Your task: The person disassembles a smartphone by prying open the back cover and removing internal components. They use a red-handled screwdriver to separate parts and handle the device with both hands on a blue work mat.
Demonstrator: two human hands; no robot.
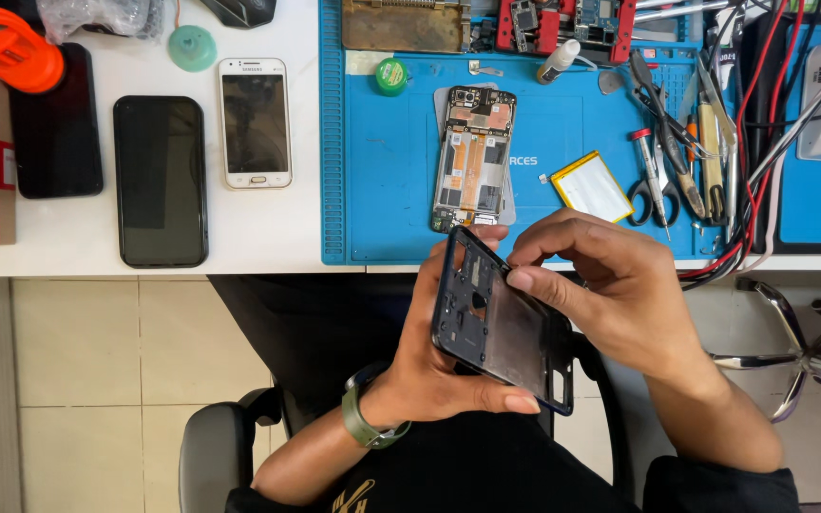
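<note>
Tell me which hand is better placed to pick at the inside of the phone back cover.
Right. The right hand already has its fingertips pinched at the inner face of the dark back cover, while the left hand cradles the cover from beneath and is occupied supporting it.

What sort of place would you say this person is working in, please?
Most likely a phone repair bench. An opened phone lies on a blue work mat, hand tools sit at its right, and the left hand holds a phone back cover.
</note>
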